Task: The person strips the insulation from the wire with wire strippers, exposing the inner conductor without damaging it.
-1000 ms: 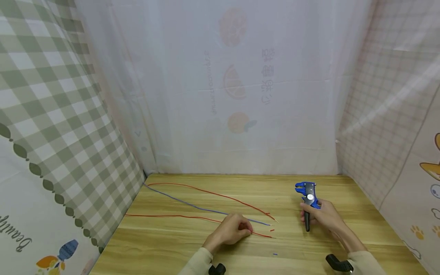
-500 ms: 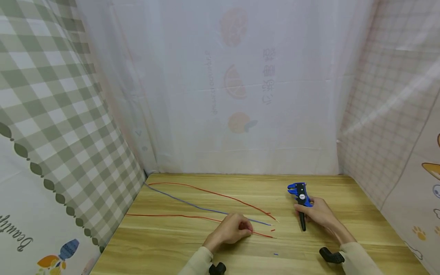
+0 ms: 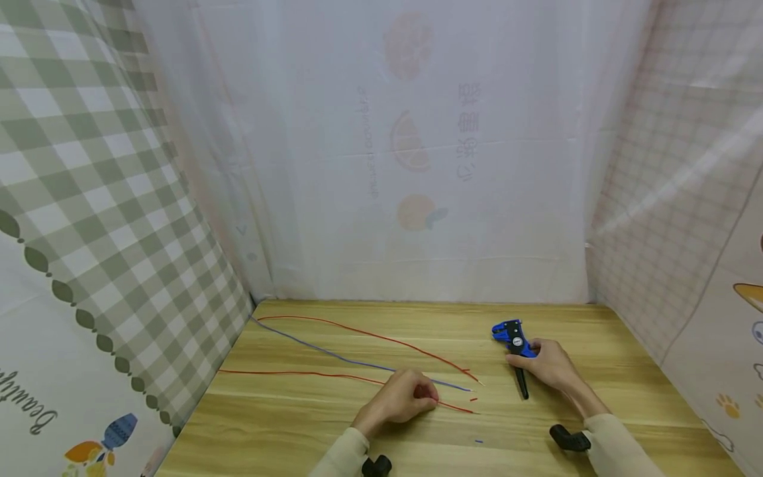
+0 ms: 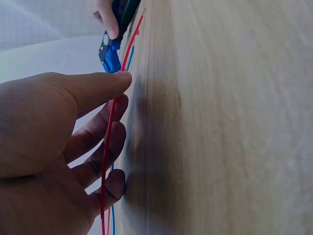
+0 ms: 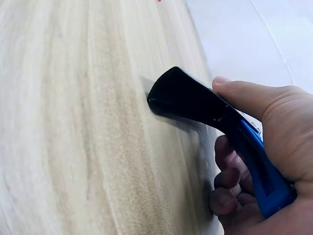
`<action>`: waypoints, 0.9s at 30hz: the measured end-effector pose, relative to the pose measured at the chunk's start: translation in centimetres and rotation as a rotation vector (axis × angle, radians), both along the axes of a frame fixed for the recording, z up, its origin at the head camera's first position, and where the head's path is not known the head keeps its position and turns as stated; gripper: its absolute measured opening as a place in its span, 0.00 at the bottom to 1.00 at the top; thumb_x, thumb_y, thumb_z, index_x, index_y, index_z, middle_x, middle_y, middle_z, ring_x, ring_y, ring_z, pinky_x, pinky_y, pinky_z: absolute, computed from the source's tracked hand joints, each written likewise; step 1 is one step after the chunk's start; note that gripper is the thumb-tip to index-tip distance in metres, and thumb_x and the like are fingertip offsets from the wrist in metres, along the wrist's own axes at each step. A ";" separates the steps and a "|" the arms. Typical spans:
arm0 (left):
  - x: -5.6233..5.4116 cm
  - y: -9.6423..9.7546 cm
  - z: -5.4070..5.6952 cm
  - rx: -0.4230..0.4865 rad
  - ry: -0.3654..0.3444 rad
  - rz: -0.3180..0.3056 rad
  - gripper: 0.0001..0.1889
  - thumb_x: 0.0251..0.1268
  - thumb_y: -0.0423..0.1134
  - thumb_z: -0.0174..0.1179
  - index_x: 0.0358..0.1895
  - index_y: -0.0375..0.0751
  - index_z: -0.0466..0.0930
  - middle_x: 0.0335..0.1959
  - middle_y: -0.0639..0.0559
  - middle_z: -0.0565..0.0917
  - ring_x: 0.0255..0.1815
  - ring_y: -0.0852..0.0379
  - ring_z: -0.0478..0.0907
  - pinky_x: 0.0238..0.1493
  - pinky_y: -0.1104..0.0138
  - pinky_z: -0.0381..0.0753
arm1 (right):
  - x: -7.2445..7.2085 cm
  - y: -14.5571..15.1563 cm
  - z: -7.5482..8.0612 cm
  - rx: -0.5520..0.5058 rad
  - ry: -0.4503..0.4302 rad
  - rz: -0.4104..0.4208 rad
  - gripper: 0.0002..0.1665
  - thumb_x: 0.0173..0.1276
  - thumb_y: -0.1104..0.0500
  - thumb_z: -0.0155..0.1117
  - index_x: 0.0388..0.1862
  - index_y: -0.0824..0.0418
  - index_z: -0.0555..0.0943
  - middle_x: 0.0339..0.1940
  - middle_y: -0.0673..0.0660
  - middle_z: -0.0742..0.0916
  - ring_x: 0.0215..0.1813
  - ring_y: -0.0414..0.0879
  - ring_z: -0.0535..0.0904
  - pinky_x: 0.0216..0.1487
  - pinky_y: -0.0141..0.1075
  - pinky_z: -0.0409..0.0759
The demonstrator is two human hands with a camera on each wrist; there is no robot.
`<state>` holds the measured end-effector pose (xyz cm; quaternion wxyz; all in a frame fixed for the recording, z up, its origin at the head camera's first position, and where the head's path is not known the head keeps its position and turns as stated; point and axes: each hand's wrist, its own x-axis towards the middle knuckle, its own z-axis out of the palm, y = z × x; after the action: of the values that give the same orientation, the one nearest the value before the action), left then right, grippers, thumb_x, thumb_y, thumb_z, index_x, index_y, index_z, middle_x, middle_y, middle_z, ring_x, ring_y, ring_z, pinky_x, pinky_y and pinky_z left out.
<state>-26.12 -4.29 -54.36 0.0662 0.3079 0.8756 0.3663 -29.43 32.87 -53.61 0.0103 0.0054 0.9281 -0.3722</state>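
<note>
My left hand [image 3: 403, 397] pinches a red wire [image 3: 456, 406] between thumb and fingers, low over the table. The wire's thin bare tip points right. In the left wrist view the red wire [image 4: 107, 147] passes beneath the thumb and across the fingers. Over on the right, my right hand [image 3: 554, 368] holds a blue and black wire stripper [image 3: 515, 339], its blue head pointing up and left. The right wrist view shows the stripper's black handle [image 5: 188, 100] jutting out of the grip. Nothing sits in the stripper's head.
Behind the left hand lie a blue wire [image 3: 322, 350] and another red wire [image 3: 369, 333], both with bare ends. Small scraps of red insulation [image 3: 473, 399] and blue insulation [image 3: 479, 441] lie on the wooden table [image 3: 274, 424]. Cloth curtains [image 3: 334, 218] enclose the table.
The right hand has carried the wire stripper leftward, toward the wire ends, and its head tilts further left. The left hand and the wires have stayed put.
</note>
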 end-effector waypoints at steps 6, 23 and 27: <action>0.1 -0.2 0.0 0.000 -0.003 -0.003 0.05 0.73 0.34 0.77 0.37 0.49 0.95 0.31 0.64 0.89 0.32 0.78 0.74 0.41 0.79 0.76 | 0.0 -0.2 0.2 0.057 0.014 -0.013 0.28 0.74 0.41 0.81 0.42 0.65 0.83 0.34 0.54 0.81 0.37 0.47 0.73 0.36 0.36 0.68; -0.1 -0.3 -0.3 -0.001 -0.004 0.006 0.05 0.73 0.35 0.78 0.36 0.50 0.95 0.32 0.66 0.87 0.34 0.78 0.74 0.42 0.79 0.75 | 0.0 0.2 0.2 0.153 0.063 -0.008 0.44 0.76 0.39 0.79 0.65 0.80 0.82 0.54 0.75 0.90 0.53 0.64 0.88 0.52 0.56 0.88; 0.0 -0.5 -0.3 0.008 -0.013 0.004 0.04 0.73 0.36 0.77 0.37 0.50 0.95 0.32 0.66 0.87 0.35 0.77 0.74 0.43 0.79 0.75 | 0.1 0.2 0.1 0.135 0.094 -0.022 0.39 0.80 0.42 0.75 0.65 0.78 0.83 0.51 0.69 0.91 0.50 0.57 0.87 0.49 0.47 0.85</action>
<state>-26.15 -4.77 -54.68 0.0699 0.3040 0.8744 0.3717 -29.33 33.08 -53.54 -0.0380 -0.0012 0.9504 -0.3086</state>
